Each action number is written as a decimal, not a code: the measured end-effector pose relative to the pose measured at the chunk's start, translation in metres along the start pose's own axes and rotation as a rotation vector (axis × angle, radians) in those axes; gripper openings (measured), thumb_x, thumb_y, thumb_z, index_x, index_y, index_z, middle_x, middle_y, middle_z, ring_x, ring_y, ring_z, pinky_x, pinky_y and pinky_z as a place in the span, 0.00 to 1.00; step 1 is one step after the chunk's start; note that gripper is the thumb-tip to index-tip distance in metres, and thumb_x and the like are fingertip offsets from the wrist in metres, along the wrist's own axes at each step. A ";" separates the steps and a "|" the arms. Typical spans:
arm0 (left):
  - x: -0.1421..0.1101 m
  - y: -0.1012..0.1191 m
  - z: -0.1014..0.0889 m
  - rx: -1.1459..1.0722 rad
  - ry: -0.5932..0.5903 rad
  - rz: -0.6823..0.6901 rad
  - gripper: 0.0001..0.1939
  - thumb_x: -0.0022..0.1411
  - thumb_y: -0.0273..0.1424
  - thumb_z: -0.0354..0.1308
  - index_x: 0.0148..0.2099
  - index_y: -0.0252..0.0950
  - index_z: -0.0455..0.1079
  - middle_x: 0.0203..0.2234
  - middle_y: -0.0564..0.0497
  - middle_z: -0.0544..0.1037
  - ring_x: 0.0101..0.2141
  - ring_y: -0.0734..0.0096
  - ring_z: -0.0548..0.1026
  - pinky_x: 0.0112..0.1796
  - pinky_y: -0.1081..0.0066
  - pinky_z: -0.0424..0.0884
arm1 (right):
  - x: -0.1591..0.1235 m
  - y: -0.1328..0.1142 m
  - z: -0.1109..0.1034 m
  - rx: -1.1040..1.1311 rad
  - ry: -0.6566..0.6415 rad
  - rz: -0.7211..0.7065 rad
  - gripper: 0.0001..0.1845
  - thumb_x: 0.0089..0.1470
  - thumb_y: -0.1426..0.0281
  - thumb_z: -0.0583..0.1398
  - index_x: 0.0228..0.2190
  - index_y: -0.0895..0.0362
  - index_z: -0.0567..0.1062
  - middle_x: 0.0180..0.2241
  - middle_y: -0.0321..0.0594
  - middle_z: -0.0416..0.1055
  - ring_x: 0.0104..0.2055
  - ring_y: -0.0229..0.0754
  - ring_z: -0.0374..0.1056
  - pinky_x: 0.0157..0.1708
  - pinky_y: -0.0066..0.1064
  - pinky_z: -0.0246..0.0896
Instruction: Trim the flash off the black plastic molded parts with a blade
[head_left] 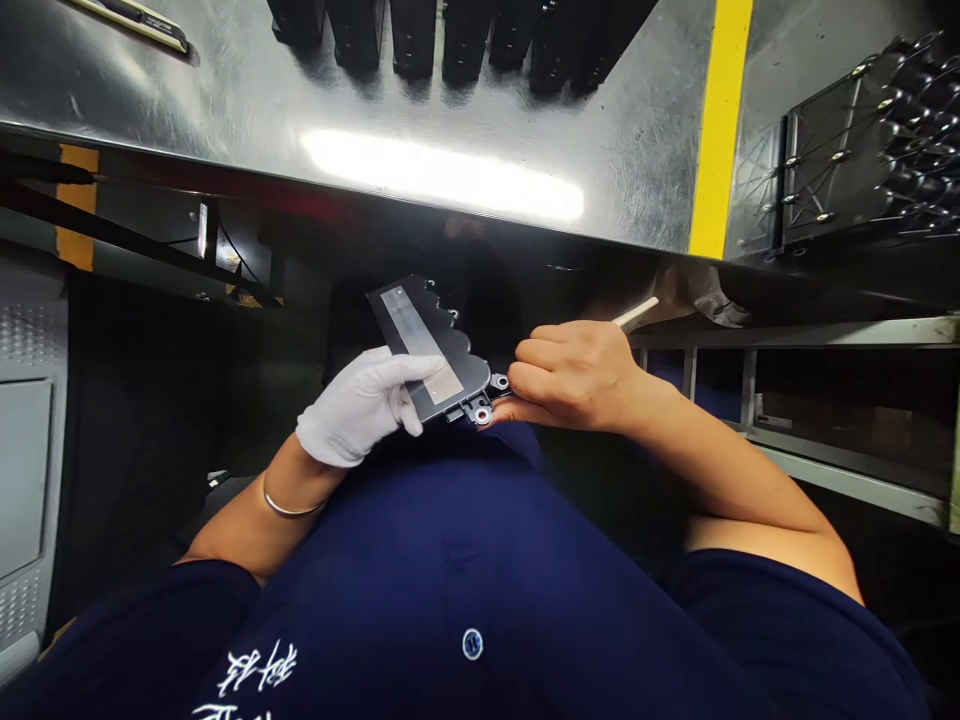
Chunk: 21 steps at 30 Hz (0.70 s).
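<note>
My left hand (360, 408), in a white glove, grips a black plastic part (471, 365) in front of my body. The part has one scalloped edge, a silvery flat strip (420, 340) along its face, and ringed mounting holes at its near right end. My thumb presses on the strip. My bare right hand (574, 375) is closed around a slim tool whose pale, stick-like handle (637, 312) pokes out behind the fist. Its working end is hidden by my fingers, which sit against the part's ringed end.
Ahead lies a shiny metal bench (225, 110) with a yellow stripe (720, 130). Several black blocks (415, 40) stand at its far side. More black molded parts (832, 150) lie at right. A pale metal rack (847, 480) is below them, a grey panel (26, 450) at left.
</note>
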<state>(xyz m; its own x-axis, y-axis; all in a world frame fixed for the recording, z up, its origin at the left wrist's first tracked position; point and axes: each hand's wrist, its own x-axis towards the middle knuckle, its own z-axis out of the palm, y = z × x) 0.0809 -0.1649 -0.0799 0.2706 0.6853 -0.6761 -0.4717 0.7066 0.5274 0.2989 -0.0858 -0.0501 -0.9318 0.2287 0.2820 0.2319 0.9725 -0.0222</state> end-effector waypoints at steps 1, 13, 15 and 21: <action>0.000 0.001 0.001 0.000 -0.004 -0.003 0.06 0.53 0.29 0.67 0.29 0.30 0.78 0.23 0.48 0.78 0.17 0.73 0.73 0.14 0.77 0.70 | 0.000 0.000 0.000 0.000 0.008 -0.005 0.32 0.63 0.48 0.51 0.17 0.57 0.65 0.15 0.32 0.52 0.21 0.35 0.48 0.22 0.31 0.34; -0.001 -0.001 0.000 -0.009 0.003 0.010 0.07 0.53 0.32 0.67 0.32 0.31 0.79 0.25 0.46 0.79 0.18 0.73 0.73 0.16 0.76 0.70 | 0.003 -0.001 0.000 -0.014 0.045 -0.030 0.31 0.64 0.51 0.51 0.16 0.57 0.63 0.15 0.33 0.53 0.21 0.35 0.48 0.21 0.31 0.37; -0.001 -0.001 0.001 -0.004 -0.017 0.009 0.08 0.53 0.32 0.67 0.31 0.31 0.79 0.24 0.46 0.79 0.17 0.72 0.73 0.15 0.76 0.70 | 0.002 0.000 0.000 -0.001 0.095 -0.046 0.31 0.63 0.51 0.54 0.15 0.57 0.61 0.15 0.32 0.52 0.20 0.35 0.46 0.21 0.31 0.36; 0.000 0.000 0.004 -0.117 0.048 -0.016 0.07 0.54 0.28 0.65 0.34 0.28 0.78 0.24 0.46 0.79 0.20 0.72 0.75 0.21 0.75 0.75 | 0.003 0.000 -0.001 -0.003 0.129 -0.018 0.29 0.63 0.54 0.55 0.16 0.56 0.62 0.15 0.32 0.52 0.20 0.35 0.47 0.21 0.31 0.37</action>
<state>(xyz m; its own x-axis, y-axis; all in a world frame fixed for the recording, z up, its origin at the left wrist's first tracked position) 0.0841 -0.1638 -0.0779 0.2397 0.6630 -0.7092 -0.5632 0.6900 0.4547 0.2963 -0.0853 -0.0486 -0.8924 0.2033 0.4030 0.2162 0.9762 -0.0136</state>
